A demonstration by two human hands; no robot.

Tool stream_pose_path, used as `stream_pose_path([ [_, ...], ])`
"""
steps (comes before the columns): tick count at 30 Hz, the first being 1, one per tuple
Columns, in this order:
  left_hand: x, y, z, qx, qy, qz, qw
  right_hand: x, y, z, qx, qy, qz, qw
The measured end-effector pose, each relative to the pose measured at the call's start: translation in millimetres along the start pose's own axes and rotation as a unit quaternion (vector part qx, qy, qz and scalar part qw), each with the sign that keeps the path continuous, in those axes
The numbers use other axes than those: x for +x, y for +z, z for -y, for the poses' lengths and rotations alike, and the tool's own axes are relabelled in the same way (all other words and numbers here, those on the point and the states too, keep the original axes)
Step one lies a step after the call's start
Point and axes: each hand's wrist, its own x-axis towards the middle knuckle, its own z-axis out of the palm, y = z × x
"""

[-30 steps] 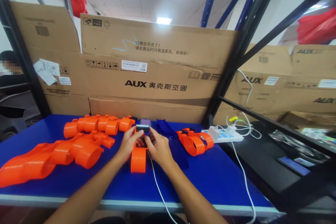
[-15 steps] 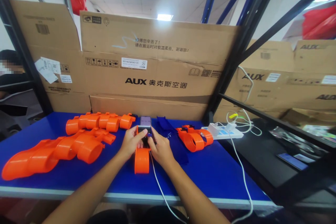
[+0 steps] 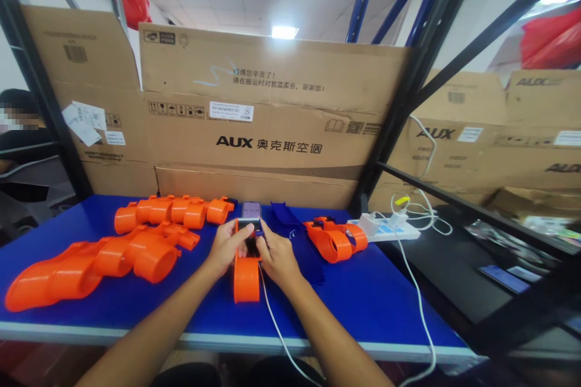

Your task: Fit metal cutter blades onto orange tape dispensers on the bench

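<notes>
Between my two hands is an orange plastic ring holder [image 3: 247, 281], its wide ring hanging toward me, with a small dark device in its upper part. My left hand [image 3: 227, 245] grips the left side, thumb across the top. From the right, my right hand [image 3: 278, 254] closes on the same piece, its fingers against the dark part. A white cable [image 3: 275, 316] runs down from beside the ring, past the table's front edge. Just beyond my hands a phone [image 3: 252, 210] shows a lit screen. My fingers hide much of the dark device.
Rows of orange ring holders [image 3: 157, 257] lie at left on the blue table [image 3: 200, 314]. More orange holders [image 3: 338, 242] sit at right, by dark blue cloth [image 3: 306, 257] and a power strip [image 3: 399, 228]. Cardboard [image 3: 267, 169] walls the back; a black rack post [image 3: 399, 109] stands right. A person [image 3: 20, 133] is far left.
The held piece has tipped or shifted very slightly toward me, covering the phone's lower edge. My hands keep almost the same place and grip.
</notes>
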Motion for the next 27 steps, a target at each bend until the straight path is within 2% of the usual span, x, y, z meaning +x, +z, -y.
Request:
stream_pose_path([
  [4, 1, 0, -2, -0.056, -0.024, -0.012, 0.998, 3, 1, 0, 0.053, 0.02, -0.013, 0.998],
  [8, 4, -3, -1, -0.1, -0.075, -0.014, 0.992, 2, 1, -3, 0.061, -0.016, -0.019, 0.998],
  [13, 5, -3, 2, -0.113, -0.11, 0.003, 0.987, -2, 1, -8, -0.032, -0.055, -0.02, 0.998],
  [18, 2, 1, 0, -0.115, -0.126, 0.018, 0.985, -5, 6, -9, -0.126, -0.064, -0.022, 0.99],
  [27, 1, 1, -1, -0.11, -0.129, 0.024, 0.985, -8, 8, -8, -0.186, -0.067, -0.028, 0.98],
])
